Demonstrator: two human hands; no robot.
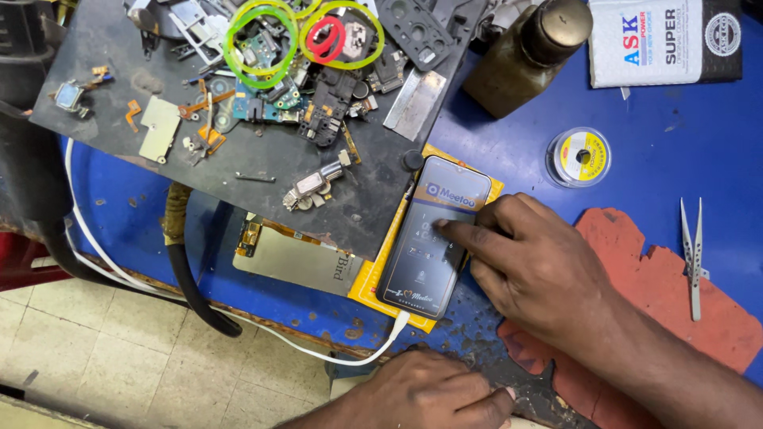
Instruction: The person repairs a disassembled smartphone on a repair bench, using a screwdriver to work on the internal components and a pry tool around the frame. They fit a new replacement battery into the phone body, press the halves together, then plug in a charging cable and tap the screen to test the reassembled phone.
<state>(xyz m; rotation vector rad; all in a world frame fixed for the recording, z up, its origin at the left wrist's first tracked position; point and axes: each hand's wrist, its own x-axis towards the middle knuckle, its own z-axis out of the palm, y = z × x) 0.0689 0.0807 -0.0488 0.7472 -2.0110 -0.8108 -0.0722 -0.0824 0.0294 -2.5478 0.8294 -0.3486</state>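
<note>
The phone [433, 234] has a glossy glass face; its cable [262, 330] is smooth white plastic. The table [636, 127] is blue, scuffed and chipped at the edge. The dark mat [350, 191] looks matt and dusty. The tweezers [694, 258] are bright metal, the bottle [528, 56] dull brown plastic

- A phone [433, 236] lies on a yellow pad at the bench's front edge, its tall dark screen lit with pale marks.
- A white box [664, 40] with blue, red and black print sits at the far right corner.
- A round solder spool [579, 156] bears a yellow label.
</note>
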